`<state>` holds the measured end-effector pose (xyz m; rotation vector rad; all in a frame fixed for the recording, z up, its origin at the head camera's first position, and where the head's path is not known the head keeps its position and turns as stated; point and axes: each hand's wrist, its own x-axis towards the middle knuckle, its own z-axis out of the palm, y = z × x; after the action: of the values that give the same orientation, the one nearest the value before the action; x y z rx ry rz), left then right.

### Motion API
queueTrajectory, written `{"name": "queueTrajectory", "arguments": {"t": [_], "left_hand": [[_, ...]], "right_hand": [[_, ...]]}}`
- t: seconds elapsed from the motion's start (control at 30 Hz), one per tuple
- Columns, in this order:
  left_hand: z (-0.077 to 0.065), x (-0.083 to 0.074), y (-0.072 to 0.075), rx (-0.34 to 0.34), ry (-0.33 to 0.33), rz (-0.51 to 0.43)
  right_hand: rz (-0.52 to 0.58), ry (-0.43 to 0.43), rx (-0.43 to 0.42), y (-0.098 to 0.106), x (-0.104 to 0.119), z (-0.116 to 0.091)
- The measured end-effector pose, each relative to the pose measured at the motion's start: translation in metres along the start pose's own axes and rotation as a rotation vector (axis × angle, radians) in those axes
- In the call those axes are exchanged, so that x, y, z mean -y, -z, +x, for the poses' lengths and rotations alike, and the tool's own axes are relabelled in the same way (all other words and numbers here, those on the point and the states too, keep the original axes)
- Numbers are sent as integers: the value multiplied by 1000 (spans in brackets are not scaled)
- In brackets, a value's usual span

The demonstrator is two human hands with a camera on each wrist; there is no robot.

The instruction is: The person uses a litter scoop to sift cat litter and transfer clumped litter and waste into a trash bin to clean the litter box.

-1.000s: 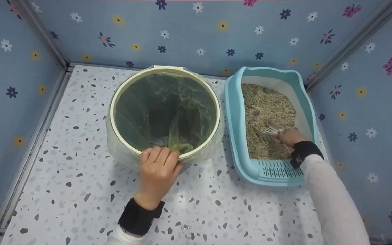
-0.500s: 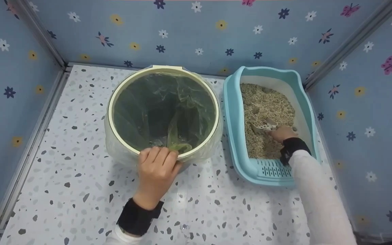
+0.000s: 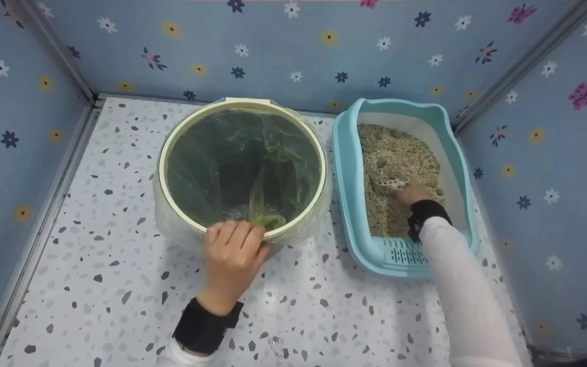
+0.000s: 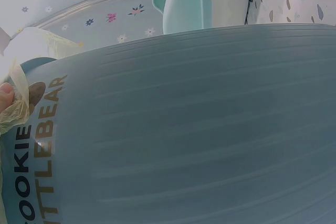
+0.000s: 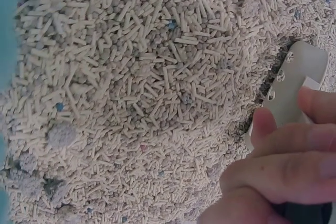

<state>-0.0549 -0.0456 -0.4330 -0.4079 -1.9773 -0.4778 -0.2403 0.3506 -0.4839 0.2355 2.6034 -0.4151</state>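
Note:
My left hand [image 3: 235, 255] grips the front rim of a round trash bin [image 3: 165, 196], its fingers hooked over the cream ring that holds a clear yellowish bag [image 3: 260, 201]. In the left wrist view only a thumb tip [image 4: 6, 96] shows at the edge, against the bin's grey-blue lettered wall. Inside the turquoise litter box [image 3: 349, 204], my right hand [image 3: 411, 194] holds a light-coloured slotted litter scoop [image 3: 391, 181]. The scoop's blade is partly sunk in the pellet litter [image 5: 157, 77], as the right wrist view shows. Greyish clumps [image 5: 61, 135] lie toward that view's left side.
Blue flowered panels [image 3: 293, 56] close in the back and both sides. Bin and litter box stand side by side on a white speckled floor [image 3: 120, 285], a narrow gap between them. A perforated step [image 3: 408, 252] forms the litter box's front.
My right hand and the litter scoop have moved left and slightly away through the litter. The left hand keeps its grip on the bin rim.

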Motion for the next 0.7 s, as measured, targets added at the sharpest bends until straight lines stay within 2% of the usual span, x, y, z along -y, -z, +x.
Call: {"name": "queueTrajectory", "arguments": {"t": [0.13,0.33,0.57,0.7], "left_hand": [[0,0,0,3,3,-5],[-1,0,2,9,-6,2],[1,0,1,8,-14,7],[1,0,1,10,-16,11]], "right_hand": [[-28,20,-30,-4,6,4],[-109,56,12,-7,9,10],[17,34,12,-10,1,18],[9,68,-12,-11,-5,25]]}}
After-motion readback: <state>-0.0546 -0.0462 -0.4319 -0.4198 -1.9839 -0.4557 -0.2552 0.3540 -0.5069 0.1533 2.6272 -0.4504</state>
